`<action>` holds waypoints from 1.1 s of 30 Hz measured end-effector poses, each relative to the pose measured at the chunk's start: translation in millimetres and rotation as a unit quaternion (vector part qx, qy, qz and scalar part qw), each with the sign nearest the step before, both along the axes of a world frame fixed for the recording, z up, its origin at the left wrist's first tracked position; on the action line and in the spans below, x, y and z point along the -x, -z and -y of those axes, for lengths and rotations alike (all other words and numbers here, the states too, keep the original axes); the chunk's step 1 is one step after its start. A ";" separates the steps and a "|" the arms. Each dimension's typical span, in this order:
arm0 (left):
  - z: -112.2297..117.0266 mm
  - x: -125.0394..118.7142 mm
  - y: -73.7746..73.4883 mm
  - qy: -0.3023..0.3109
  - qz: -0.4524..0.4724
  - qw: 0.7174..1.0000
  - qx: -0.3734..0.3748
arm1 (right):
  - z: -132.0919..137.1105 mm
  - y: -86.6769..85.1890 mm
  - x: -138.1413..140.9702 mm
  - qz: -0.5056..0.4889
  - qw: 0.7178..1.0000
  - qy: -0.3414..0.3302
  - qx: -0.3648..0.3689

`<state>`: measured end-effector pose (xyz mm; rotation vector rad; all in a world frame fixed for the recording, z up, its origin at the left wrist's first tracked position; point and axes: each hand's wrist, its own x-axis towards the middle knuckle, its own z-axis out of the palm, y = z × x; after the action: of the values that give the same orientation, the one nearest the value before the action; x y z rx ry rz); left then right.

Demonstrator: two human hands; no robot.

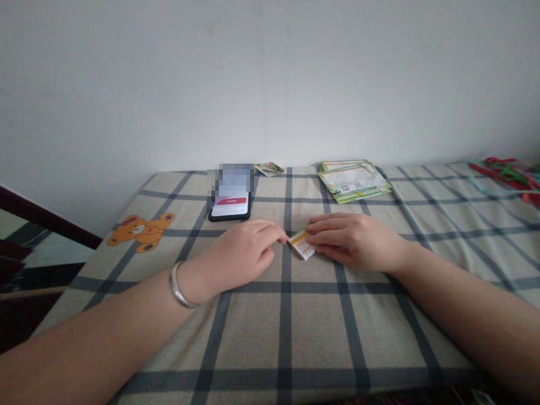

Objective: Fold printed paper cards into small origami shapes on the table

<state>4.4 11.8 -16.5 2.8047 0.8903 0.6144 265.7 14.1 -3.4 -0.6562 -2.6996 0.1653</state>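
Observation:
A small folded paper leaflet, white with yellow and orange print, is on the checked tablecloth in front of me. My right hand covers its right part, fingers close together and pressing on the paper. From the other side, my left hand reaches in with curled fingers; its fingertips meet the leaflet's left corner. A silver bangle circles my left wrist. The leaflet's right edge is hidden under my right fingers.
Behind my hands lie a phone with a lit screen, a folded paper piece and a stack of green-and-white leaflets. A flat bear cutout is at left. Coloured strips lie far right. A wall bounds the back.

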 end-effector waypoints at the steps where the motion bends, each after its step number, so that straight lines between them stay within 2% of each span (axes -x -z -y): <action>1: 0.6 -0.7 -0.1 -0.005 -0.001 1.000 0.000 | 0.1 0.4 0.0 0.002 1.000 0.002 0.000; 6: 0.8 -2.2 0.2 -0.011 -0.002 1.000 -0.011 | 0.6 1.9 -0.3 0.004 1.000 0.013 -0.003; 14: -2.0 0.2 2.2 0.032 -0.009 0.999 -0.035 | -0.9 1.8 0.2 0.003 1.000 0.003 0.005; 20: -1.4 0.6 2.9 0.028 -0.028 0.998 -0.054 | -1.7 4.1 -1.5 0.003 1.000 0.009 0.004; 26: 0.3 0.2 0.6 0.052 -0.051 0.994 -0.085 | -1.4 3.2 -2.8 0.023 0.998 0.054 0.002; 33: 2.2 0.2 0.1 0.050 -0.074 0.990 -0.106 | -5.7 6.3 -4.4 -0.048 0.993 0.109 0.011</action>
<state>4.1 9.6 -16.5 3.0991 0.7400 0.5193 270.1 19.8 -9.7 -0.9186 -2.5178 0.1661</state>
